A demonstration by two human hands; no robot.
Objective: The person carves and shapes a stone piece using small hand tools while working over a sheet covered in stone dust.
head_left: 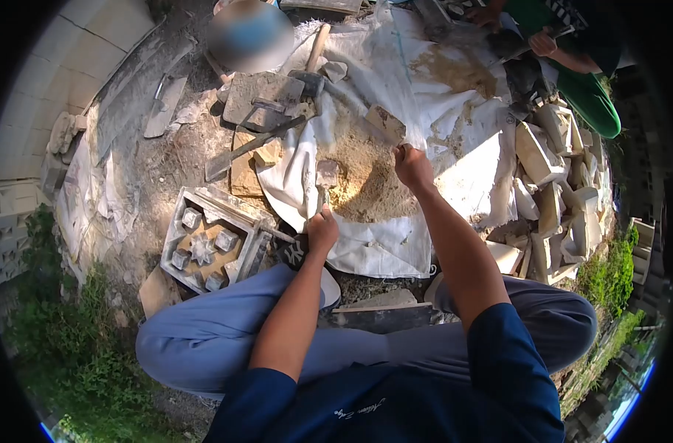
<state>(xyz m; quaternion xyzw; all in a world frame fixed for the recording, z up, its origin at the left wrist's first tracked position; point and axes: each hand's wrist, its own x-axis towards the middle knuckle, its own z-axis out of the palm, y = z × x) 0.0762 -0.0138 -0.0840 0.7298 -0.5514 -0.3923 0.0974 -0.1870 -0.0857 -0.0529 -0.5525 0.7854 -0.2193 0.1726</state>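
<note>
My left hand (322,229) is closed round the handle of a small trowel (327,174), whose blade lies at the left edge of a heap of sandy powder (366,177). To the right and farther forward, my right hand (413,167) is closed on the handle of a second trowel (386,124), with its broad blade over the far side of the heap. The powder rests on a white cloth sheet (384,247) between my legs. A square mould (204,247) with a star and small blocks inside sits left of my left hand.
A hammer (307,76), stone slabs (259,96) and a long metal tool (255,144) lie at the front left. Cast pieces (550,184) are piled at the right. Another person (573,52) is at the top right, with hands on tools.
</note>
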